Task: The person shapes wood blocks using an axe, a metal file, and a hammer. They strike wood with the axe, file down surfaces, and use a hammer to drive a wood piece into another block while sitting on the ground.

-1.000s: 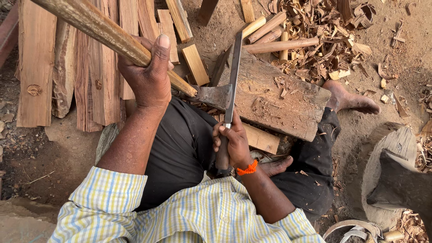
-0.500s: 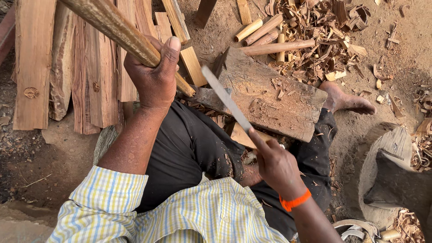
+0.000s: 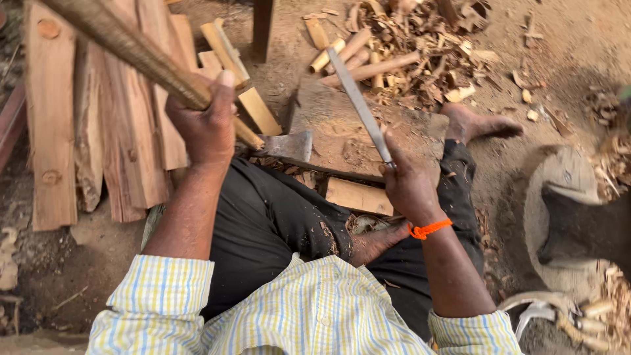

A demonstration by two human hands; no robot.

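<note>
Planks: a row of split wooden planks (image 3: 98,144) lies on the dirt ground (image 3: 79,276) at far left, their long sides running away from the person.
Left hand: the left hand (image 3: 207,125) is clenched around a long wooden pole (image 3: 125,46), fingers wrapped, thumb on top.
Pole axis: it slants from the upper left corner down to the right, and its lower end shows just past the fist, close to the axe head (image 3: 289,144).
Axe head: grey metal, resting at the near left edge of the chopping block (image 3: 342,131), between the two hands.
Chopping block: a flat, scarred slab on the ground in front of the person's knees, past both hands.
Right hand: the right hand (image 3: 411,181), an orange thread at the wrist, is closed on the base of a long flat blade (image 3: 360,98).
Blade axis: it points up and leftward over the block, and whether its tip touches the wood I cannot tell.
Nearer hand: the left one is closer to the axe head, the right one sits over the block's near edge.
Chips: a heap of shavings and short sticks (image 3: 407,52) lies beyond the block, a bare foot (image 3: 476,121) to its right.
</note>
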